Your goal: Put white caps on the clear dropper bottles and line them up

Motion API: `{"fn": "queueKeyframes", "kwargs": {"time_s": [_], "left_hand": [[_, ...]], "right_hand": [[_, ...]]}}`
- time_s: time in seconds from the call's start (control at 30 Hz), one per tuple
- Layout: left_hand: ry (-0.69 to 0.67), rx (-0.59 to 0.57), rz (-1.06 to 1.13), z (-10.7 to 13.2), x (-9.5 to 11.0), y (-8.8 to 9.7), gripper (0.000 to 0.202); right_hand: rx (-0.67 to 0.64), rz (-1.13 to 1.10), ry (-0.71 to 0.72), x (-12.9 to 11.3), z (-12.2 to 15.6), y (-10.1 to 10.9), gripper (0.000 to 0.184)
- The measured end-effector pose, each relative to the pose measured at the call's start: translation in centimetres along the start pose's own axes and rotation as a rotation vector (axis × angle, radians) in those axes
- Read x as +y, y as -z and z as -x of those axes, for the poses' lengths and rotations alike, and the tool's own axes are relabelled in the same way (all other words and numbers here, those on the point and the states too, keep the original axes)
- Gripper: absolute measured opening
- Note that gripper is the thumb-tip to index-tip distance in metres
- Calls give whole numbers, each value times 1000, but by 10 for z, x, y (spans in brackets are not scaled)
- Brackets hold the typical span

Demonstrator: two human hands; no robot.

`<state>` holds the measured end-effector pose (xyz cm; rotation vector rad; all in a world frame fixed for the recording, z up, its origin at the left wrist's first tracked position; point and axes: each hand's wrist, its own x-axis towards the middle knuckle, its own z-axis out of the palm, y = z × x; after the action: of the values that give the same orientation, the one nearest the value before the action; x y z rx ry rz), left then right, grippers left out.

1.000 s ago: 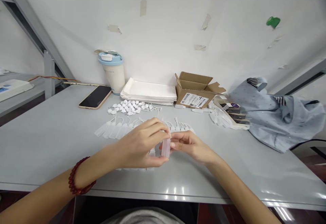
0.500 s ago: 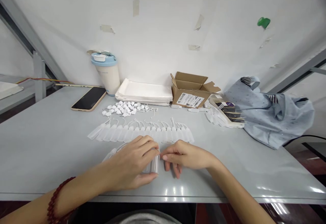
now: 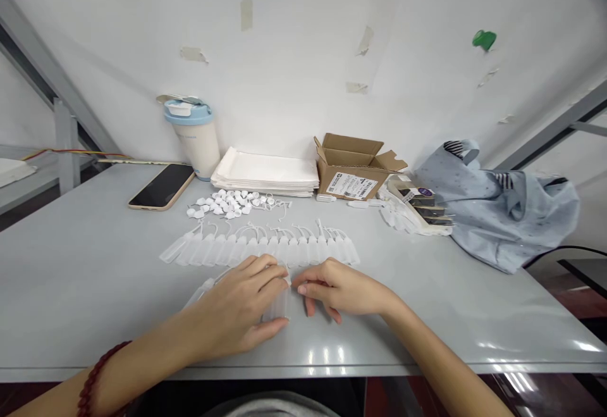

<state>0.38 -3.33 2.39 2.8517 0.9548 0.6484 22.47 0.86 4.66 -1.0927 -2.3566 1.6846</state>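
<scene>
My left hand (image 3: 239,306) lies on the grey table (image 3: 95,278) with its fingers curled over a small clear plastic vial (image 3: 279,306) at the end of a near row of vials (image 3: 202,290). My right hand (image 3: 339,289) rests just right of it, fingers bent down onto the table, index tip close to the vial. Whether the right hand holds anything is hidden. Behind the hands lies a longer row of clear vials with looped caps (image 3: 260,249). A pile of small white caps (image 3: 232,203) sits farther back.
A phone (image 3: 162,186) lies at the back left beside a blue-lidded cup (image 3: 192,138). A stack of white sheets (image 3: 265,173), an open cardboard box (image 3: 355,167), packets (image 3: 417,211) and a blue cloth bag (image 3: 497,208) line the back and right.
Both hands came down from holding a vial upright above the table to resting on the table. The vial now lies at the end of the near row under my left fingers.
</scene>
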Motion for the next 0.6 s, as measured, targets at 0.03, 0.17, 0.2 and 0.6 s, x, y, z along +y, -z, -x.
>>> {"fn": "queueKeyframes", "kwargs": {"time_s": [0.03, 0.17, 0.2, 0.6], "left_hand": [[0, 3, -7, 0, 0, 0, 26], [-8, 5, -37, 1, 0, 0, 25], [-10, 0, -41, 1, 0, 0, 26], [-23, -23, -59, 3, -3, -2, 43]], "right_hand": [[1, 3, 0, 0, 0, 0, 24], [0, 6, 4, 0, -1, -1, 25], [-2, 7, 5, 0, -1, -1, 25], [12, 27, 2, 0, 0, -1, 27]]}}
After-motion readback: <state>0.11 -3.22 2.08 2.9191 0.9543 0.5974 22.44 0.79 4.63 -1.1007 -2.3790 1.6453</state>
